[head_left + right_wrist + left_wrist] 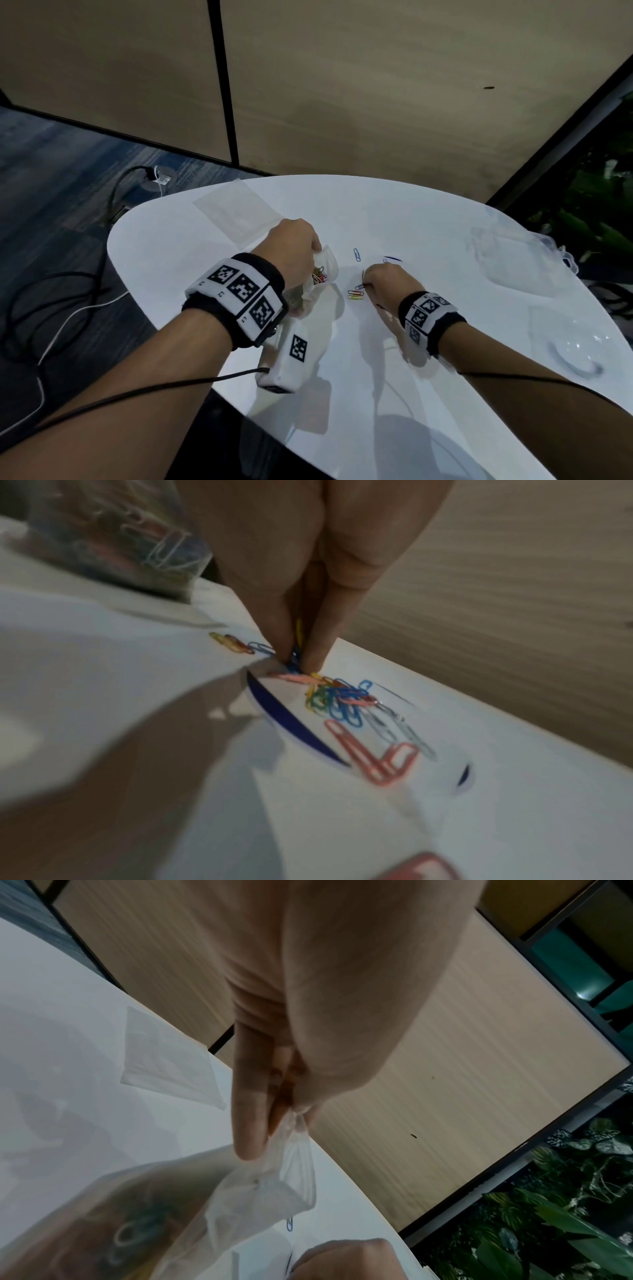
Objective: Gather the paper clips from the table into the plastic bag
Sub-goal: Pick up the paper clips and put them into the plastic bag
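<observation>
My left hand [315, 249] pinches the rim of a small clear plastic bag [324, 270] and holds it up just above the white table [428, 394]. Several coloured clips lie inside the bag [130, 1234], and its mouth [270, 1185] hangs open toward the right. My right hand [365, 279] is down on the table, thumb and forefinger [311, 653] pinching a few yellow and blue paper clips [297, 642]. A tangled pile of clips [339, 699] and pink clips [377, 758] lie just beyond the fingertips. More loose clips [355, 294] and one blue clip [357, 254] lie between the hands.
A flat clear bag [236, 212] lies at the table's far left. Clear plastic containers [513, 253] sit at the right edge, another clear piece [575, 356] nearer me. A white tagged device [291, 356] hangs under my left wrist. Cables [68, 308] run over the floor at left.
</observation>
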The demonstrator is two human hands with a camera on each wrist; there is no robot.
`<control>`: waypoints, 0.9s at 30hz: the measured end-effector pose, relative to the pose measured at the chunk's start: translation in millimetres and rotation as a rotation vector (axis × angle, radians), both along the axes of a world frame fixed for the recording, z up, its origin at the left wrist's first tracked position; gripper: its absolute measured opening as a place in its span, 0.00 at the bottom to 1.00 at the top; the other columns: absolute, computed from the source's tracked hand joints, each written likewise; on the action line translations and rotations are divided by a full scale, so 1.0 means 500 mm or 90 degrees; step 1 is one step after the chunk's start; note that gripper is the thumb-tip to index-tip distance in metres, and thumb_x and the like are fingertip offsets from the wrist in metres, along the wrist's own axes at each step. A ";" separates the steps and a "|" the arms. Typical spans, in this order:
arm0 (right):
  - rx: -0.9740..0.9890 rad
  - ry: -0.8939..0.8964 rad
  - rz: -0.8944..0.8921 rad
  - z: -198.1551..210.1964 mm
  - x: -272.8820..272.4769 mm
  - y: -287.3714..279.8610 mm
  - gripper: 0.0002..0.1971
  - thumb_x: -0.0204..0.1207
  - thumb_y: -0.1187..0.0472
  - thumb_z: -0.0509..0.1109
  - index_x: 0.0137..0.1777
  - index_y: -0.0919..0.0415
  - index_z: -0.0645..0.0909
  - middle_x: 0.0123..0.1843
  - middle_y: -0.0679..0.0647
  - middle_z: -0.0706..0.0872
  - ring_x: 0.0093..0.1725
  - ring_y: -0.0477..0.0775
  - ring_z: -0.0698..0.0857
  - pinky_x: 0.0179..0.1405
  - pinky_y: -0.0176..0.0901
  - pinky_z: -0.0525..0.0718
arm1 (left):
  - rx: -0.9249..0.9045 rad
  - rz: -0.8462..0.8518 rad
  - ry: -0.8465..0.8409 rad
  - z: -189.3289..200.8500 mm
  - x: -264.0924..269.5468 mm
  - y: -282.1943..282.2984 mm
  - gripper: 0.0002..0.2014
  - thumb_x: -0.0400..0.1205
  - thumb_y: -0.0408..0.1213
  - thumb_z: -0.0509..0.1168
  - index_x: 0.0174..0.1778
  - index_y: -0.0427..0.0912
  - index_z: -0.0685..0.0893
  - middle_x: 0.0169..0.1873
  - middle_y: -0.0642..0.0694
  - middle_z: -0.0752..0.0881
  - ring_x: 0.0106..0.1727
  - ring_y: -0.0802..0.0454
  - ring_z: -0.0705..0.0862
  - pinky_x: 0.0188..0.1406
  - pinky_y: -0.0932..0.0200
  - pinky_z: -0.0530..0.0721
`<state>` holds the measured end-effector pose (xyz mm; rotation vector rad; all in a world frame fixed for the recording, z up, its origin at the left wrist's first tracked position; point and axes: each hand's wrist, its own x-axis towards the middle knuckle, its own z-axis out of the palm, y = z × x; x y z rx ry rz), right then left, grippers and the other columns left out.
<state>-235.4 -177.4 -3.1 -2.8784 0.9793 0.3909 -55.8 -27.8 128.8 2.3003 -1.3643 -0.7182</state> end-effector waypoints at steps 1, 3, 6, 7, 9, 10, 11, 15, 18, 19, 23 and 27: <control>0.020 -0.035 -0.051 0.006 -0.001 -0.002 0.11 0.70 0.71 0.64 0.39 0.61 0.88 0.41 0.54 0.90 0.45 0.57 0.89 0.47 0.43 0.86 | 0.000 -0.001 0.000 0.000 0.001 0.000 0.16 0.83 0.26 0.62 0.62 0.43 0.88 0.64 0.43 0.86 0.64 0.46 0.85 0.63 0.57 0.84; 0.111 -0.154 -0.212 0.029 -0.008 -0.004 0.11 0.71 0.69 0.68 0.38 0.58 0.92 0.33 0.50 0.90 0.42 0.53 0.89 0.46 0.37 0.85 | 0.004 -0.006 -0.002 -0.002 0.002 -0.001 0.16 0.83 0.26 0.62 0.62 0.43 0.89 0.64 0.44 0.86 0.64 0.46 0.85 0.63 0.57 0.84; 0.335 -0.389 -0.496 0.070 -0.025 -0.015 0.05 0.69 0.70 0.77 0.39 0.60 0.92 0.34 0.57 0.93 0.38 0.53 0.92 0.45 0.38 0.90 | 0.005 -0.015 -0.005 -0.005 0.001 -0.005 0.16 0.83 0.26 0.62 0.62 0.43 0.89 0.64 0.43 0.87 0.64 0.46 0.85 0.64 0.56 0.84; 0.428 -0.463 -0.548 0.085 -0.026 -0.016 0.04 0.68 0.71 0.79 0.42 0.64 0.92 0.40 0.62 0.93 0.41 0.57 0.93 0.47 0.41 0.91 | 0.003 -0.015 -0.005 -0.005 0.000 -0.007 0.16 0.83 0.26 0.62 0.62 0.43 0.89 0.64 0.43 0.87 0.64 0.45 0.85 0.64 0.55 0.84; 0.630 -0.593 -0.592 0.126 -0.015 -0.008 0.09 0.69 0.74 0.78 0.49 0.75 0.89 0.50 0.70 0.91 0.49 0.64 0.92 0.50 0.43 0.91 | 0.003 -0.015 -0.003 -0.005 -0.001 -0.009 0.16 0.83 0.27 0.62 0.62 0.43 0.89 0.64 0.43 0.86 0.65 0.45 0.85 0.65 0.54 0.84; 0.720 -0.630 -0.588 0.150 -0.004 0.001 0.11 0.71 0.75 0.77 0.53 0.78 0.86 0.53 0.71 0.90 0.50 0.63 0.92 0.49 0.41 0.91 | 0.004 -0.014 -0.002 -0.005 -0.002 -0.010 0.16 0.83 0.27 0.62 0.62 0.43 0.88 0.65 0.43 0.86 0.65 0.45 0.84 0.65 0.54 0.84; 0.792 -0.641 -0.566 0.176 0.010 0.013 0.12 0.73 0.75 0.75 0.55 0.80 0.85 0.55 0.70 0.90 0.51 0.60 0.91 0.49 0.39 0.90 | 0.003 -0.013 -0.001 -0.005 -0.003 -0.011 0.16 0.83 0.26 0.62 0.63 0.43 0.88 0.65 0.43 0.86 0.65 0.45 0.84 0.66 0.54 0.84; 0.881 -0.545 -0.453 0.242 0.062 0.068 0.12 0.75 0.73 0.73 0.56 0.80 0.85 0.54 0.69 0.90 0.53 0.58 0.91 0.51 0.36 0.89 | -0.004 0.005 0.005 -0.009 -0.004 -0.012 0.15 0.83 0.27 0.64 0.61 0.41 0.89 0.63 0.42 0.87 0.63 0.44 0.85 0.65 0.53 0.85; 0.799 -0.460 -0.403 0.244 0.089 0.106 0.10 0.78 0.70 0.72 0.54 0.77 0.87 0.52 0.69 0.91 0.54 0.62 0.91 0.55 0.39 0.89 | -0.002 0.023 0.004 -0.006 -0.005 -0.013 0.12 0.82 0.29 0.66 0.58 0.41 0.91 0.59 0.41 0.89 0.59 0.44 0.87 0.63 0.52 0.86; 0.772 -0.441 -0.388 0.242 0.095 0.113 0.09 0.79 0.70 0.71 0.55 0.75 0.87 0.52 0.69 0.91 0.53 0.62 0.91 0.55 0.40 0.89 | 0.000 0.027 0.005 -0.004 -0.005 -0.012 0.12 0.82 0.30 0.66 0.57 0.41 0.91 0.57 0.41 0.89 0.57 0.44 0.88 0.61 0.51 0.87; 0.661 -0.480 -0.351 0.246 0.102 0.100 0.09 0.81 0.73 0.66 0.55 0.69 0.87 0.52 0.66 0.91 0.48 0.59 0.91 0.54 0.47 0.90 | -0.006 0.046 0.009 -0.003 -0.004 -0.010 0.14 0.83 0.28 0.64 0.60 0.41 0.90 0.56 0.40 0.88 0.57 0.42 0.88 0.60 0.52 0.87; 0.480 -0.477 -0.397 0.219 0.064 0.028 0.12 0.81 0.71 0.65 0.58 0.68 0.88 0.53 0.62 0.91 0.53 0.60 0.91 0.53 0.47 0.90 | -0.019 0.062 0.026 -0.008 0.002 -0.009 0.15 0.83 0.26 0.62 0.60 0.39 0.89 0.63 0.41 0.87 0.63 0.43 0.86 0.64 0.54 0.85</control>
